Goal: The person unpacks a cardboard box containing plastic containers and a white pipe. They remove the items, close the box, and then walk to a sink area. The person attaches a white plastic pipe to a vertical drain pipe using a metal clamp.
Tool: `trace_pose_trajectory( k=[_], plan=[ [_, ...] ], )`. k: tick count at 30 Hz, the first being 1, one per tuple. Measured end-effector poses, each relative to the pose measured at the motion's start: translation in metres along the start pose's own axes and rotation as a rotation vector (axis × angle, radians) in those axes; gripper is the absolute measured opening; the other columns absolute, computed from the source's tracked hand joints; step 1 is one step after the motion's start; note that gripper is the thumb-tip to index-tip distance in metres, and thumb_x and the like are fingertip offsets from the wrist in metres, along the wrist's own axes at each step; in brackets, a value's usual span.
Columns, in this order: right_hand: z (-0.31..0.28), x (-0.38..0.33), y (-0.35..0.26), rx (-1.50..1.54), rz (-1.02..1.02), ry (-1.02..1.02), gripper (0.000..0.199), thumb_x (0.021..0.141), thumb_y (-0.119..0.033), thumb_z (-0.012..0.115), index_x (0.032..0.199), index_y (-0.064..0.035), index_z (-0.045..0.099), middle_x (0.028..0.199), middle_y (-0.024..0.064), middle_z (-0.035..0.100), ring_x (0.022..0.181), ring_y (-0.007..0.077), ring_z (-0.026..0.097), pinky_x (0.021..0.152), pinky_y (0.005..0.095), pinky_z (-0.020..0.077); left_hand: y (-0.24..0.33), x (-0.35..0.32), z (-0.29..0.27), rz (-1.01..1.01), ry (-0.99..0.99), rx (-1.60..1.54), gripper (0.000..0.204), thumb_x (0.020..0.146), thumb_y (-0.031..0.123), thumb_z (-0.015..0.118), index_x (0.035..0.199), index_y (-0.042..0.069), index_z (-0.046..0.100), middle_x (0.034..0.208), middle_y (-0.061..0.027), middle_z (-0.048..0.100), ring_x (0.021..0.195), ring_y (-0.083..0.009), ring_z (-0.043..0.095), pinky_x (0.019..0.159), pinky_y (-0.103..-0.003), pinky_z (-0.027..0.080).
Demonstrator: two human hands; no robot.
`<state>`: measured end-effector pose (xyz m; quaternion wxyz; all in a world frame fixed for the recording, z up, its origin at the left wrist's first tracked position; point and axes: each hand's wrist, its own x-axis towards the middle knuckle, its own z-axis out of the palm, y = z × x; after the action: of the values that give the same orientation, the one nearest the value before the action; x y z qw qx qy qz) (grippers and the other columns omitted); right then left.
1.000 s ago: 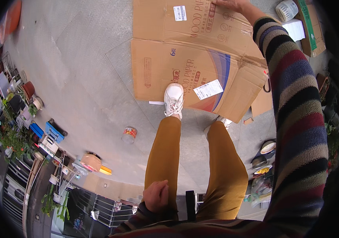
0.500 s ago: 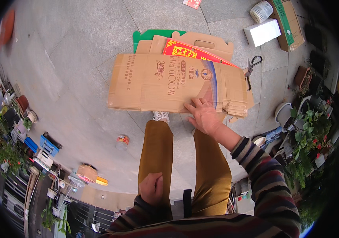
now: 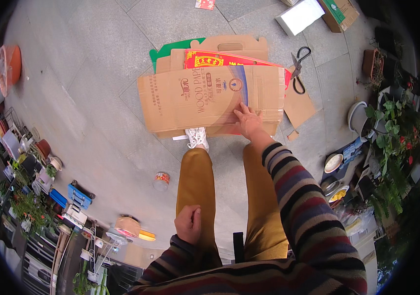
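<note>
My right hand (image 3: 249, 121) lies on a flattened brown cardboard box (image 3: 170, 108), fingers spread over its lower right part. Beneath that box, a red printed sheet (image 3: 234, 59), more brown cardboard (image 3: 237, 43) and a green piece (image 3: 179, 46) stick out at the far side. Closed in a loose fist, my left hand (image 3: 188, 223) rests on my left thigh, with nothing visible in it. Black-handled scissors (image 3: 296, 69) lie partly spread at the pile's right, beside a loose cardboard flap (image 3: 298, 107). My white shoe (image 3: 196, 137) is at the box's near edge.
A clear jar (image 3: 161, 181) stands on the paving left of my leg. Far right are a white box (image 3: 299, 17) and a brown-and-green carton (image 3: 338, 14). Potted plants (image 3: 392, 132) line the right side; an orange tub (image 3: 11, 69) and a blue case (image 3: 79, 196) are leftward.
The top box has shifted against the pile, and its right end now lies flatter, uncovering the loose flap. My right hand stays on it. The whole view has swung slightly. My left fist remains put.
</note>
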<state>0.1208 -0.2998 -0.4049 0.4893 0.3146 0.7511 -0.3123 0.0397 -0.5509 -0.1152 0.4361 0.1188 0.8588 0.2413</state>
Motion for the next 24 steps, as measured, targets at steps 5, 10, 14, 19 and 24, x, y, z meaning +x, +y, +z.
trace_pose_trajectory(
  k=[5,10,14,19,24],
  plan=[
    [-0.019,-0.014,0.047,-0.128,-0.056,-0.038,0.048,0.098,-0.026,0.049,0.145,-0.0350,0.048,0.166,-0.0010,0.012,0.150,0.0293,0.022,0.114,0.0663,0.0249,-0.007,-0.024,0.005,-0.074,0.115,-0.096,0.008,0.097,0.006,0.060,0.097,-0.001,0.065,0.076,-0.0031,0.062,0.064,-0.0081,0.054,0.061,-0.023,0.045],
    [0.001,0.006,0.055,-0.105,-0.097,0.006,0.042,0.101,-0.025,0.043,0.141,-0.0318,0.054,0.166,-0.0019,0.011,0.150,0.0302,0.021,0.112,0.0666,0.0276,0.001,-0.109,-0.032,-0.303,0.190,-0.051,0.011,0.098,0.008,0.060,0.099,-0.002,0.065,0.076,-0.0027,0.064,0.063,-0.0066,0.056,0.060,-0.022,0.046],
    [0.020,0.010,0.072,-0.078,-0.101,0.086,0.040,0.103,-0.028,0.039,0.137,-0.0217,0.060,0.165,-0.0052,0.020,0.149,0.0288,0.027,0.111,0.0673,0.0248,0.017,-0.217,-0.080,-0.456,0.221,0.082,0.011,0.096,0.009,0.062,0.096,-0.001,0.067,0.073,-0.0049,0.066,0.062,-0.0089,0.060,0.055,-0.022,0.048],
    [0.035,0.002,0.082,-0.052,-0.107,0.137,0.042,0.103,-0.032,0.040,0.138,-0.0208,0.060,0.161,-0.0073,0.030,0.147,0.0249,0.031,0.114,0.0590,0.0210,0.019,-0.274,-0.114,-0.402,0.266,0.291,0.011,0.094,0.007,0.062,0.094,-0.003,0.068,0.071,-0.0071,0.067,0.059,-0.0106,0.061,0.054,-0.024,0.049],
    [0.023,-0.011,0.071,-0.128,-0.098,0.015,0.043,0.102,-0.029,0.040,0.141,-0.0210,0.056,0.162,-0.0052,0.029,0.147,0.0223,0.031,0.115,0.0530,0.0216,0.068,-0.180,-0.107,-0.425,0.193,0.019,0.011,0.097,0.006,0.061,0.097,-0.003,0.066,0.075,-0.0064,0.066,0.065,-0.0107,0.060,0.059,-0.024,0.049]
  ],
)
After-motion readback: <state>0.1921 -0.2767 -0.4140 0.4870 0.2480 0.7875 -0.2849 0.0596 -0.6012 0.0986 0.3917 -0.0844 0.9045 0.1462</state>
